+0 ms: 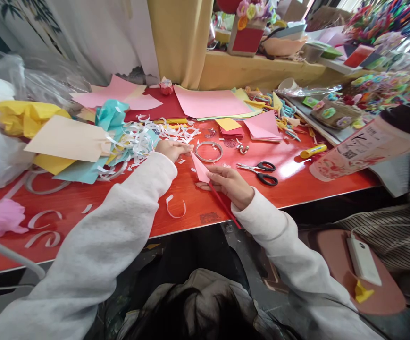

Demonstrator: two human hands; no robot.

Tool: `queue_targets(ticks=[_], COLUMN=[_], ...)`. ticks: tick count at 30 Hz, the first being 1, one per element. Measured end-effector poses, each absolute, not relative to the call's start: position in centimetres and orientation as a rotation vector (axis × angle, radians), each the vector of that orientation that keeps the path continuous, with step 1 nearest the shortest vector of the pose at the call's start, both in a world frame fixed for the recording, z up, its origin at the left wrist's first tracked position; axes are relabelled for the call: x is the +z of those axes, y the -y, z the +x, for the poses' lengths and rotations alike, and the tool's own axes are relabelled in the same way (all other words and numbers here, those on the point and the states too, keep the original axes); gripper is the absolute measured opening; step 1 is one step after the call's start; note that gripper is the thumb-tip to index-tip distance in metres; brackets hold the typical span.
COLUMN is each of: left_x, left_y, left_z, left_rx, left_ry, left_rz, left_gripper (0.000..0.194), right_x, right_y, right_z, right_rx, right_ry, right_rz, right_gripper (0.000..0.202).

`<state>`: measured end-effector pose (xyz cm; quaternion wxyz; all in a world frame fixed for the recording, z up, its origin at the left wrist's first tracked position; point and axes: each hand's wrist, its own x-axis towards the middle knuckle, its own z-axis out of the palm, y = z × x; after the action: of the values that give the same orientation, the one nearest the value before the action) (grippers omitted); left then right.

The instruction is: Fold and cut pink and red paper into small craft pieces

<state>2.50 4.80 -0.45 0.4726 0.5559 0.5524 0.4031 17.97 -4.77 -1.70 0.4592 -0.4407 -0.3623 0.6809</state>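
Observation:
Above the red table's front part, my right hand (pixel 231 184) is closed around a narrow pink paper cone (pixel 199 167) and a thin red stick (pixel 226 208). The stick slants down past the table edge. My left hand (pixel 172 150) is closed in a pinch at the cone's pointed far end. Just beyond the cone lies a nearly used-up tape roll (pixel 210 161). Scissors with black handles (pixel 266 178) rest right of my right hand, blades apart. A curled white strip (pixel 176 216) lies on the near side.
White paper shreds (pixel 141 137) and coloured sheets (pixel 66 141) heap at left. Pink sheets (pixel 212 101) lie at the back, small pink squares (pixel 263 126) before them. A yellow glue-stick-like tube (pixel 313 151) and a tall cup (pixel 360 148) are right. A person's striped sleeve (pixel 385 222) shows there.

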Motion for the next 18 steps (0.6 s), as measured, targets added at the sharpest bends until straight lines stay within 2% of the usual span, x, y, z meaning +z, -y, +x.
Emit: queue_targets(ticks=[12, 18], left_x=[-0.2, 0.14], left_y=[-4.48, -4.57], left_z=[2.66, 2.63], left_rx=[1.078, 0.957], left_ry=[-1.456, -1.435], left_rz=[1.518, 1.458], left_gripper=[0.023, 0.05], right_x=[-1.74, -1.57], right_y=[4.7, 4.73], right_z=[18.0, 17.98], right_rx=[1.64, 1.633], right_ry=[0.894, 0.875], right_rz=[-1.103, -1.122], right_gripper=[0.016, 0.014])
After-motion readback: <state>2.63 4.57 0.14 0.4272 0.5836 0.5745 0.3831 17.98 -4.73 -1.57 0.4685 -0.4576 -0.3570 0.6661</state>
